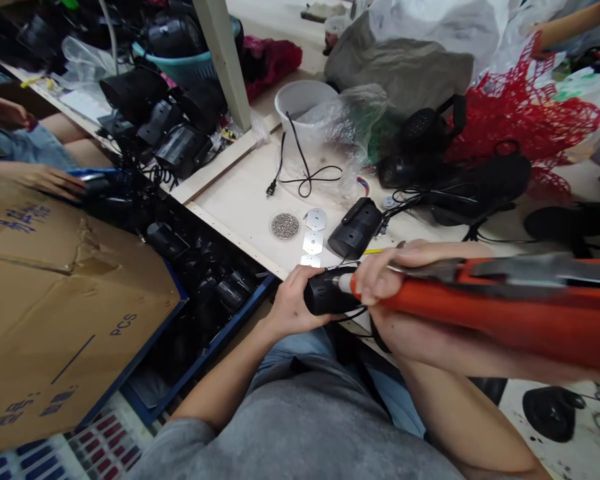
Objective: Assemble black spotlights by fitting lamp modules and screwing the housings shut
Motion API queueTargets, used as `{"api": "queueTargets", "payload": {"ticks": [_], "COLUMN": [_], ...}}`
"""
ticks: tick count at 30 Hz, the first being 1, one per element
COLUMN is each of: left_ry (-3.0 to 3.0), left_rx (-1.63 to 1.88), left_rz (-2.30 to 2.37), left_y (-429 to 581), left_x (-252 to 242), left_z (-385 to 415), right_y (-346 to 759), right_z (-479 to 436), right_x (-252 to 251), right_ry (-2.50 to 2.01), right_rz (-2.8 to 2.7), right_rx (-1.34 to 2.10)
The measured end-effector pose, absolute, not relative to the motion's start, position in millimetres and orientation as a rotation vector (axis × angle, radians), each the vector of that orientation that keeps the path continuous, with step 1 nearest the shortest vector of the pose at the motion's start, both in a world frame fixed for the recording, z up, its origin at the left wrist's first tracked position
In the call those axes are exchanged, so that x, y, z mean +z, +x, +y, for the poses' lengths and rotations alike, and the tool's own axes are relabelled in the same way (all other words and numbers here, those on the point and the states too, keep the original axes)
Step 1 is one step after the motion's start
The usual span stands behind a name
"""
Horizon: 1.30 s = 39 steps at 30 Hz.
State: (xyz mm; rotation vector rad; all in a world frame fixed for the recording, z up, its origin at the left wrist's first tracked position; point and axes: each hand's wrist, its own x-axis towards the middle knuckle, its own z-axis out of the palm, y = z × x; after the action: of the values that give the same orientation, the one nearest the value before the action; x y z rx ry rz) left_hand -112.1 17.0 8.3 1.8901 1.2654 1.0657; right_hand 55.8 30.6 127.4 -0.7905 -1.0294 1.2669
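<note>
My left hand (295,305) is wrapped round a black cylindrical housing (323,291) at the table's front edge. In my right hand (380,280) is an orange power screwdriver (480,310), its pale nose pointing left against the housing; the exact contact at the tip is too small to make out. Just beyond lies a second black housing (355,227) with a cable. Beside it, flat silver metal plates (313,241) are laid in a row. A round dish of small screws (285,226) sits to their left.
A white bucket (300,103) with a black plug cable stands behind. Red netting (525,113) and more black housings crowd the right. On the left are a cardboard box (70,287), a blue-edged crate of black parts (200,293) and another person's hand (50,180).
</note>
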Motion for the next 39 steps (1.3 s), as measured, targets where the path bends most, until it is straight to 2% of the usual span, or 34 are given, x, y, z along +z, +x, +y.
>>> {"api": "queueTargets", "payload": {"ticks": [3, 6, 15, 19, 25, 39], "left_ry": [1.88, 1.87, 1.903, 1.905, 1.924, 1.915], "left_rx": [1.093, 1.1, 1.151, 1.118, 1.089, 1.128], "left_rz": [1.25, 1.219, 1.171, 1.212, 1.204, 1.21], "left_y": [-111, -111, -111, -112, -113, -112], "left_x": [11, 13, 9, 8, 6, 9], "left_z": [17, 18, 21, 22, 21, 23], "right_y": [36, 23, 12, 7, 42, 31], "right_z": [35, 44, 58, 54, 11, 0], "right_x": [119, 107, 86, 97, 124, 101], "right_ry": [-0.626, -0.518, -0.543, -0.591, -0.666, -0.658], "right_rz": [-1.038, -1.027, -1.022, -0.953, -1.047, -1.059], "right_rx": [1.146, 1.169, 1.154, 1.05, 1.152, 1.238]}}
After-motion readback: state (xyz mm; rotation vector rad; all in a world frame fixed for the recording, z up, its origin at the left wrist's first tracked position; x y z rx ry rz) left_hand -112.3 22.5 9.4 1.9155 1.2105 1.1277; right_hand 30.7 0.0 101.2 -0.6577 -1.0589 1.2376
